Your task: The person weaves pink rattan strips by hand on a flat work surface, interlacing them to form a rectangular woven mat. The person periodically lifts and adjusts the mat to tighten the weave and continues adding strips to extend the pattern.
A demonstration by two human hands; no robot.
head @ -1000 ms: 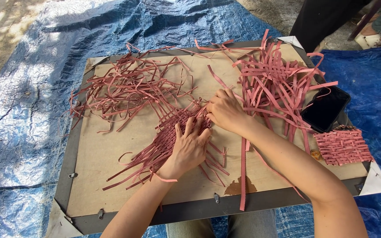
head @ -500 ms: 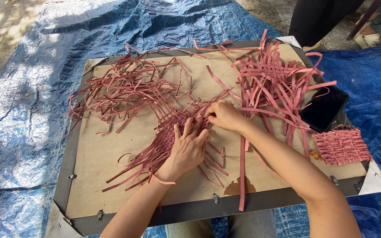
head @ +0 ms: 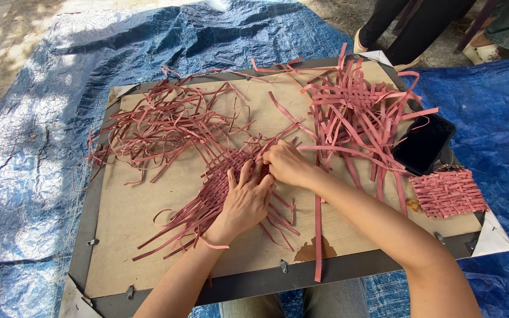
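A half-woven mat of pink strips lies in the middle of a brown board. My left hand lies flat on the mat with fingers spread, pressing the weave down. My right hand sits at the mat's upper right edge, its fingers pinched on a pink strip there. Loose strip ends fan out from the mat toward the lower left and lower right.
A tangle of loose pink strips lies at upper left, another pile at upper right. A dark phone and a small finished woven square sit at the board's right edge. Blue tarp surrounds the board. Another person's legs stand behind.
My right hand has drawn back from the far pile to the mat's upper edge, close to my left hand. The left hand stays pressed on the weave.
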